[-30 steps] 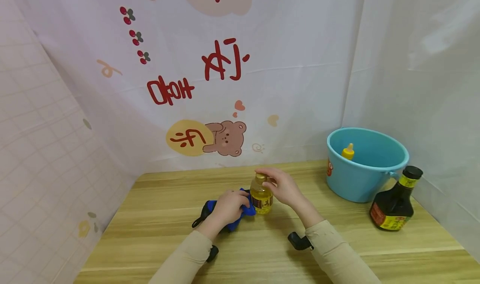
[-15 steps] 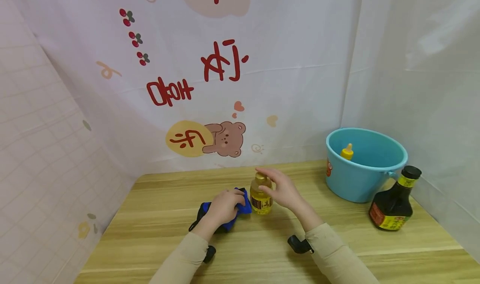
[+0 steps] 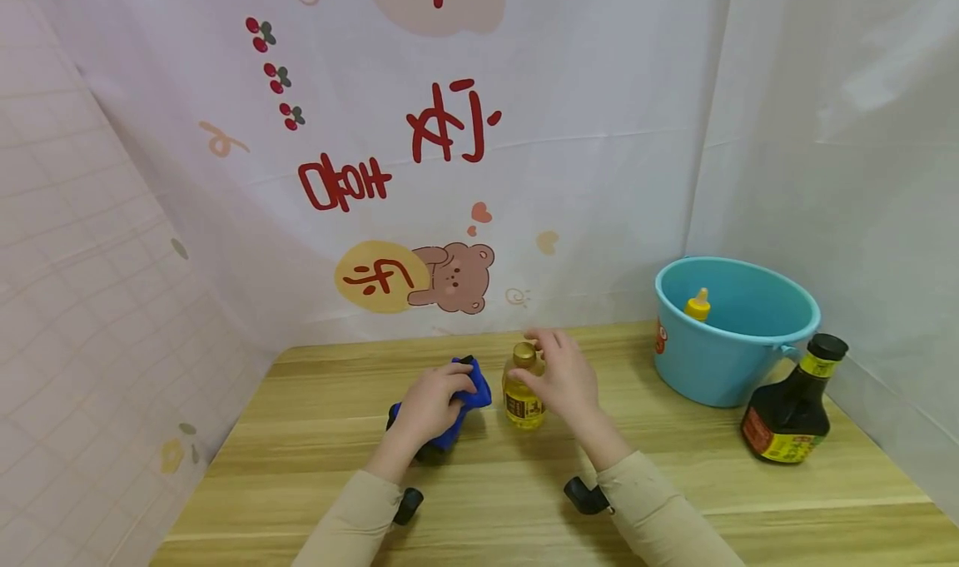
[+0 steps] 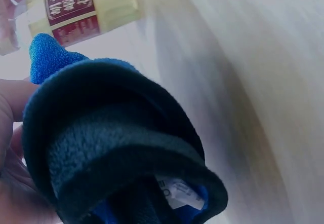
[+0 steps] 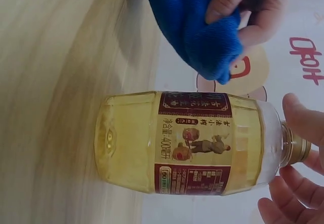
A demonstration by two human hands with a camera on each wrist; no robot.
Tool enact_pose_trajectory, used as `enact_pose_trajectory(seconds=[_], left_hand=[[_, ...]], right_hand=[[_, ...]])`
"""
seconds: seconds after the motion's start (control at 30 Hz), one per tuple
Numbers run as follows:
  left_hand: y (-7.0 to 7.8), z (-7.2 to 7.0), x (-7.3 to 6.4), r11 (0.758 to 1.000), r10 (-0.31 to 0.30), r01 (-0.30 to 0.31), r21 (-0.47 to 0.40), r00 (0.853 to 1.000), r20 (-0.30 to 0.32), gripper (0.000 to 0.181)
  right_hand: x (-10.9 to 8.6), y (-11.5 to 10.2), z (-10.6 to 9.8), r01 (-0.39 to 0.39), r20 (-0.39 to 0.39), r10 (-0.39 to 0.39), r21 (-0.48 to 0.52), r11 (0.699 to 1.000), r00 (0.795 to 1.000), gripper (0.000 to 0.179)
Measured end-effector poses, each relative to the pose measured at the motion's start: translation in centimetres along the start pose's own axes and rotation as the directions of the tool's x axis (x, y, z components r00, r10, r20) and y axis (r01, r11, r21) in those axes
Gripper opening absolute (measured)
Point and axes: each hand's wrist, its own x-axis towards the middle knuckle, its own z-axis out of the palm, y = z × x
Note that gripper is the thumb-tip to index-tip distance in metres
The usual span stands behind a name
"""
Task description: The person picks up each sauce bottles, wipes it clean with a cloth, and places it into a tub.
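Note:
My left hand [image 3: 430,399] grips a folded blue fleecy cloth [image 3: 472,388] with black edging, left of a small bottle of yellow cooking oil [image 3: 524,409]. In the left wrist view the dark underside of the cloth [image 4: 116,127] fills the middle, a white tag inside its fold. The oil bottle [image 5: 192,143] stands upright on the wooden table with its gold cap [image 3: 524,352] on. My right hand [image 3: 569,380] is at the bottle's neck from the right, fingers spread. The right wrist view has the thumb and fingers loosely on either side of the cap [image 5: 298,150].
A light blue bucket [image 3: 730,367] stands at the back right, a yellow-capped bottle [image 3: 698,305] inside it. Beside it is a dark sauce bottle [image 3: 787,409] with a black cap. A printed white curtain [image 3: 599,134] rises behind the wooden table [image 3: 300,467].
My left hand has drawn the blue cloth leftward, away from the oil bottle. The right hand's fingers have come off the top of the cap and shifted right. The bottle stays in place.

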Motion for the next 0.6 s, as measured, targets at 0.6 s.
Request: enact_pose_trajectory(seconds=[0.6], left_hand=[[0.6, -1.4, 0.6, 0.998, 0.016, -0.022, -0.066, 0.996, -0.086, 0.027]], right_hand=[[0.6, 0.6, -0.1, 0.038, 0.043, -0.041, 0.074, 0.997, 0.998, 0.038]])
